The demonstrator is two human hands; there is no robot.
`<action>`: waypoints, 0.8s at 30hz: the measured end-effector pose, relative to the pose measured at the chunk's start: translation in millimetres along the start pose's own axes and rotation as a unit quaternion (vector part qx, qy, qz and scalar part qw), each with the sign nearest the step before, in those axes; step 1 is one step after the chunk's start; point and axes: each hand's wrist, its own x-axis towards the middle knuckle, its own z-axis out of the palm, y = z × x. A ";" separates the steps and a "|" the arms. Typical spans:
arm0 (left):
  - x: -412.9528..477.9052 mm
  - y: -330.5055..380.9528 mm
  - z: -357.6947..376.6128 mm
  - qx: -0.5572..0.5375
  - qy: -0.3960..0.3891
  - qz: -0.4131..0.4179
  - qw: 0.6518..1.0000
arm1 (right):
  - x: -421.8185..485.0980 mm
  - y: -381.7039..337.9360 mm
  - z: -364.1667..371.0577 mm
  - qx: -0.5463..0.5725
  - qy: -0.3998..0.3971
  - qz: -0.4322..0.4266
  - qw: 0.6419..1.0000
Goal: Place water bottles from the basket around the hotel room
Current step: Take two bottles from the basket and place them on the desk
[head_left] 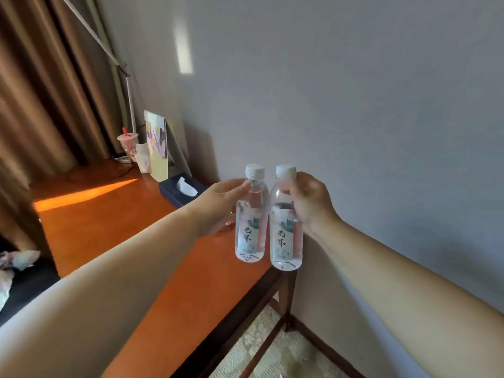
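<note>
Here, two water bottles stand at the desk's (114,214) corner.
Left hand (218,205) wraps the left bottle (249,214), right hand (311,203) pinches the right bottle (286,222); that one could tip off the edge.

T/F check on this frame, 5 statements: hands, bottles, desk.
1. Each hand holds one bottle. True: the left hand grips the left bottle, the right hand grips the right bottle.
2. Both bottles have their caps off. False: both carry white caps.
3. The bottles are upright, side by side near the desk corner by the wall. True.
4. The tissue box sits on the floor. False: it is on the desk, against the wall.
5. A pink drink cup stands at the far end of the desk. True.
</note>
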 end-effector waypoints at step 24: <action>292.6 -158.1 -108.8 -0.158 -0.173 -0.111 0.966 | 190.3 197.6 84.5 -0.025 0.086 0.116 0.989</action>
